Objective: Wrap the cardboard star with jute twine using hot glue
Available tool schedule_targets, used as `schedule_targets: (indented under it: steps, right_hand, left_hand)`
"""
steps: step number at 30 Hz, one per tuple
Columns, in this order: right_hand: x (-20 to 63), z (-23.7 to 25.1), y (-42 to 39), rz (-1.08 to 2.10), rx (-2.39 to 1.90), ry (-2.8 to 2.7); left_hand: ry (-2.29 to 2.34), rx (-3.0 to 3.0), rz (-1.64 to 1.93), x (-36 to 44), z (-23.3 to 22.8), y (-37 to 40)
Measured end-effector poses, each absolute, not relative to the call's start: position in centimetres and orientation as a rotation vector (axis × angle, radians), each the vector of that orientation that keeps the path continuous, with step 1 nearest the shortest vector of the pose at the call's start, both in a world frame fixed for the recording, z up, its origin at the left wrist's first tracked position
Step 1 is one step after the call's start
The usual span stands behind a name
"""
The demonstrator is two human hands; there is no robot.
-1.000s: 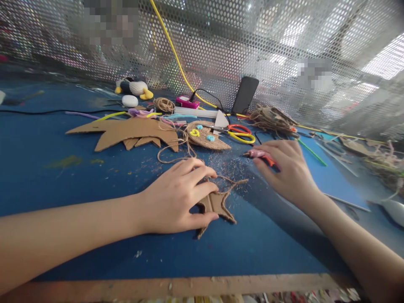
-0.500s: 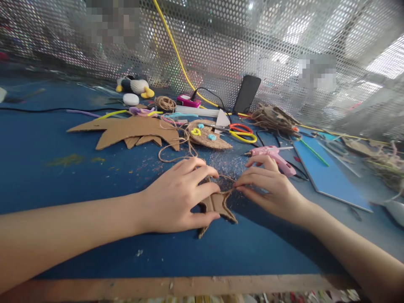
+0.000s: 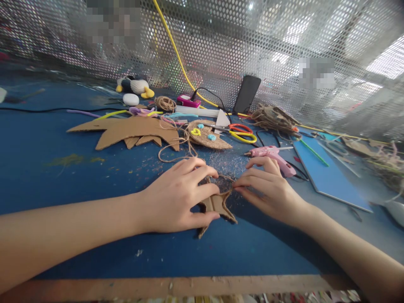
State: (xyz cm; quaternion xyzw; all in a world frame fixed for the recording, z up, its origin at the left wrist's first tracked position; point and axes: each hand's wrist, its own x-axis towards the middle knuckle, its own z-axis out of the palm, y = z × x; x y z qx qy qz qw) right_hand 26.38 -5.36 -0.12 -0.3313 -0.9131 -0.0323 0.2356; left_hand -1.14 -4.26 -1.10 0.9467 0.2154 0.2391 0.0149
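A small cardboard star (image 3: 215, 203) edged with brown twine lies on the blue tabletop near its front. My left hand (image 3: 183, 198) grips it from the left, thumb on the lower part and fingers over the upper part, so much of the star is hidden. My right hand (image 3: 268, 187) pinches the twine (image 3: 225, 177) against the star's right point with thumb and forefinger. Behind my hands sits a twine-wrapped oval (image 3: 205, 136) with blue and yellow bits on it. A pink glue gun (image 3: 276, 156) rests just beyond my right hand.
Orange-and-yellow scissors (image 3: 243, 132) lie partly over the oval. Cut cardboard pieces (image 3: 132, 128) are at the left, and a blue board (image 3: 328, 168) at the right. A phone (image 3: 247, 94) leans on the perforated metal screen (image 3: 214, 46). A yellow cable (image 3: 176, 54) hangs down it.
My right hand's fingertips have shifted very slightly left along the star's point. My left hand and the star have stayed in place.
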Motion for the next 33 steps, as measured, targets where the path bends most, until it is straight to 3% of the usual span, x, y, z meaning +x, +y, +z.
schedule_targets:
  steps: [33]
  right_hand:
    - [26.21, 0.40, -6.18, -0.123, -0.826, -2.649]
  left_hand:
    - [0.650, 2.979, 0.749, -1.17, -1.11, -4.47]
